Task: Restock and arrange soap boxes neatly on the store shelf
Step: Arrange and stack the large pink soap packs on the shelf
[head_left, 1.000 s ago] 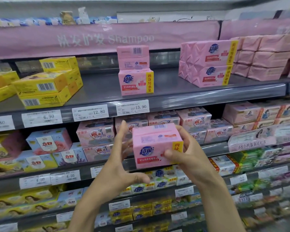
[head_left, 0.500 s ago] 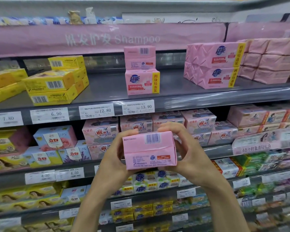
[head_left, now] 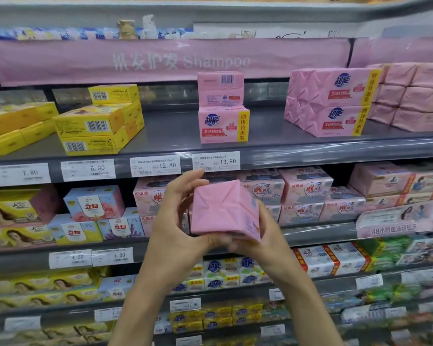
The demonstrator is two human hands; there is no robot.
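The pink soap pack (head_left: 223,211) is held in mid-air in front of the lower shelves, below the 13.90 price tag (head_left: 216,161). Its folded end face points at the camera, so its long axis appears to run away towards the shelving. The left hand (head_left: 175,221) grips its left side with curled fingers; the right hand (head_left: 268,236) grips its lower right edge. Status: this pack is not yet placed. On the grey shelf (head_left: 175,131) above, a two-pack stack (head_left: 223,108) stands, the upper pack barcode-forward; much restocking likely remains.
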